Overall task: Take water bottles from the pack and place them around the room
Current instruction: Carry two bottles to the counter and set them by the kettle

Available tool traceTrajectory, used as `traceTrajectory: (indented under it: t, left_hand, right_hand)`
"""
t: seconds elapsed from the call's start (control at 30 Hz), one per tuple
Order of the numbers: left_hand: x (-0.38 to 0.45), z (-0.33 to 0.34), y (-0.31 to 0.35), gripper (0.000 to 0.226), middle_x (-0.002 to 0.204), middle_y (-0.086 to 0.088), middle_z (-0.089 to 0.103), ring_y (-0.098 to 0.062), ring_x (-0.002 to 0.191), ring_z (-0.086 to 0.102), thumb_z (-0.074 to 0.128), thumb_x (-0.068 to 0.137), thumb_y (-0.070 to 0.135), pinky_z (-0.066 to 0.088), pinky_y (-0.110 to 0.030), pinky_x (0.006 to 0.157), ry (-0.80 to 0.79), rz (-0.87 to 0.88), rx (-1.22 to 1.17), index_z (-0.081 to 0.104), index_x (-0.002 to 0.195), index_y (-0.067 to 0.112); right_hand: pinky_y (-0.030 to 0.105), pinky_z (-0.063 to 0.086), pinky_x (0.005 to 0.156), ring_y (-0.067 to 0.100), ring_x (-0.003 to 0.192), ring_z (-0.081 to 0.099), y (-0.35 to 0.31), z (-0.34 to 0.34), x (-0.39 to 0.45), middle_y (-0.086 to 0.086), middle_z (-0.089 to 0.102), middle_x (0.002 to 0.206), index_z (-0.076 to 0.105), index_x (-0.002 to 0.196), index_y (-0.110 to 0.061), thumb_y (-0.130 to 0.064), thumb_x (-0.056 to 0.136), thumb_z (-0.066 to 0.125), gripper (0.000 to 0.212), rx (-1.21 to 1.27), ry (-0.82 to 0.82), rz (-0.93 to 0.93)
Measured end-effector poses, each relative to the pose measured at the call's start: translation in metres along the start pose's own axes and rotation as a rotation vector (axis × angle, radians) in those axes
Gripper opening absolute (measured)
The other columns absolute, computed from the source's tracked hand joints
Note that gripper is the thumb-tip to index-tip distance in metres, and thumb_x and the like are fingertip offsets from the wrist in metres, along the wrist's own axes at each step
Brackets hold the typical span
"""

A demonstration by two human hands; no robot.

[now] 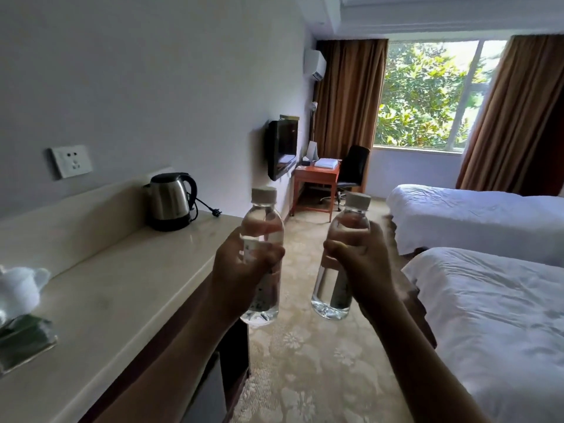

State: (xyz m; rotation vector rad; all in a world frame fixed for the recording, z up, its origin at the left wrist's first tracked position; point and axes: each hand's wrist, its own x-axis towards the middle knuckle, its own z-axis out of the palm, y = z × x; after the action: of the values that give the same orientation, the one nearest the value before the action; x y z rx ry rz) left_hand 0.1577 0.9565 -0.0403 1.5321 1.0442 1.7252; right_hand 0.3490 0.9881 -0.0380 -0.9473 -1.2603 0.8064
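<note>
I hold two clear water bottles with pale caps upright in front of me, above the carpet. My left hand point(244, 270) grips the left bottle point(265, 215) around its middle, just off the end of the counter. My right hand point(363, 264) grips the right bottle point(332, 297) the same way, tilted slightly, near the closer bed. The pack of bottles is out of view.
A pale counter point(122, 288) runs along the left wall with a steel kettle point(170, 201), a white teapot point(21, 285) and a tissue box point(24, 340). Two white beds point(494, 303) stand on the right. A desk point(317, 175), chair and window lie beyond the carpeted aisle point(305, 361).
</note>
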Motion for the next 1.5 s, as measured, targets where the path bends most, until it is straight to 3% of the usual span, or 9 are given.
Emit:
traceTrajectory:
  t: [0.27, 0.5, 0.63, 0.73, 0.87, 1.03, 1.23, 1.4, 1.5]
  left_hand:
    - [0.092, -0.019, -0.050, 0.051, 0.072, 0.008, 0.070, -0.002, 0.063, 0.067, 0.068, 0.065, 0.043, 0.051, -0.016, 0.055, 0.147, -0.004, 0.040, 0.062, 0.101, 0.007]
    - [0.162, -0.080, -0.104, 0.044, 0.071, 0.011, 0.067, -0.004, 0.065, 0.065, 0.069, 0.064, 0.047, 0.052, -0.021, 0.058, 0.323, -0.024, 0.148, 0.064, 0.095, 0.016]
    - [0.193, -0.120, -0.133, 0.031, 0.063, 0.005, 0.064, -0.009, 0.058, 0.061, 0.067, 0.064, 0.042, 0.051, -0.022, 0.053, 0.443, -0.048, 0.222, 0.062, 0.079, 0.015]
    - [0.208, -0.146, -0.147, 0.039, 0.068, -0.001, 0.066, -0.018, 0.061, 0.063, 0.068, 0.067, 0.040, 0.055, -0.030, 0.056, 0.527, -0.051, 0.255, 0.062, 0.088, 0.008]
    - [0.219, -0.175, -0.157, 0.033, 0.068, -0.001, 0.068, -0.019, 0.061, 0.065, 0.072, 0.067, 0.024, 0.054, -0.026, 0.055, 0.661, -0.060, 0.276, 0.061, 0.096, 0.012]
    - [0.218, -0.200, -0.165, 0.039, 0.076, -0.007, 0.065, -0.023, 0.062, 0.062, 0.070, 0.070, 0.011, 0.053, -0.030, 0.057, 0.791, -0.027, 0.306, 0.059, 0.107, 0.015]
    - [0.216, -0.207, -0.177, 0.043, 0.074, -0.014, 0.058, -0.026, 0.061, 0.055, 0.070, 0.065, 0.025, 0.050, -0.033, 0.055, 0.955, 0.006, 0.390, 0.058, 0.105, 0.014]
    - [0.216, -0.210, -0.190, 0.039, 0.082, 0.013, 0.066, -0.009, 0.077, 0.063, 0.070, 0.062, 0.035, 0.054, -0.029, 0.070, 1.078, -0.041, 0.518, 0.059, 0.099, 0.028]
    - [0.214, -0.214, -0.204, 0.043, 0.087, 0.010, 0.068, -0.013, 0.084, 0.065, 0.071, 0.062, 0.038, 0.055, -0.032, 0.076, 1.105, -0.083, 0.538, 0.059, 0.102, 0.027]
  right_hand:
    - [0.043, 0.062, 0.069, 0.028, 0.088, 0.071, 0.052, 0.065, 0.123, 0.011, 0.065, 0.101, 0.052, 0.120, -0.011, -0.017, 0.066, 0.074, 0.058, 0.080, -0.200, 0.016]
    - [0.055, 0.061, 0.073, 0.032, 0.091, 0.069, 0.113, 0.174, 0.197, 0.012, 0.064, 0.098, 0.055, 0.112, -0.015, -0.024, 0.059, 0.076, 0.058, 0.181, -0.376, 0.034]
    - [0.042, 0.060, 0.073, 0.015, 0.088, 0.069, 0.140, 0.241, 0.231, 0.000, 0.067, 0.092, 0.056, 0.103, -0.027, -0.027, 0.059, 0.078, 0.048, 0.205, -0.497, 0.026]
    - [0.041, 0.060, 0.071, 0.007, 0.079, 0.068, 0.154, 0.287, 0.250, -0.002, 0.067, 0.089, 0.054, 0.100, -0.023, -0.018, 0.064, 0.074, 0.041, 0.231, -0.615, 0.021]
    - [0.053, 0.060, 0.076, 0.020, 0.088, 0.069, 0.167, 0.340, 0.259, 0.002, 0.067, 0.094, 0.055, 0.100, -0.025, -0.019, 0.065, 0.075, 0.041, 0.274, -0.751, 0.016]
    - [0.042, 0.059, 0.072, 0.013, 0.081, 0.066, 0.181, 0.399, 0.261, 0.005, 0.065, 0.093, 0.053, 0.106, -0.015, -0.013, 0.066, 0.074, 0.046, 0.365, -0.936, 0.002]
    - [0.023, 0.054, 0.068, -0.002, 0.074, 0.062, 0.195, 0.441, 0.262, -0.005, 0.062, 0.088, 0.051, 0.102, -0.017, -0.020, 0.064, 0.074, 0.044, 0.411, -1.129, -0.035]
    - [0.024, 0.052, 0.067, 0.000, 0.073, 0.060, 0.212, 0.463, 0.264, -0.022, 0.061, 0.079, 0.049, 0.098, -0.017, -0.013, 0.069, 0.080, 0.042, 0.416, -1.239, -0.106]
    - [0.024, 0.052, 0.069, -0.001, 0.073, 0.060, 0.226, 0.465, 0.258, -0.026, 0.062, 0.079, 0.048, 0.102, -0.018, -0.012, 0.071, 0.080, 0.045, 0.412, -1.286, -0.092]
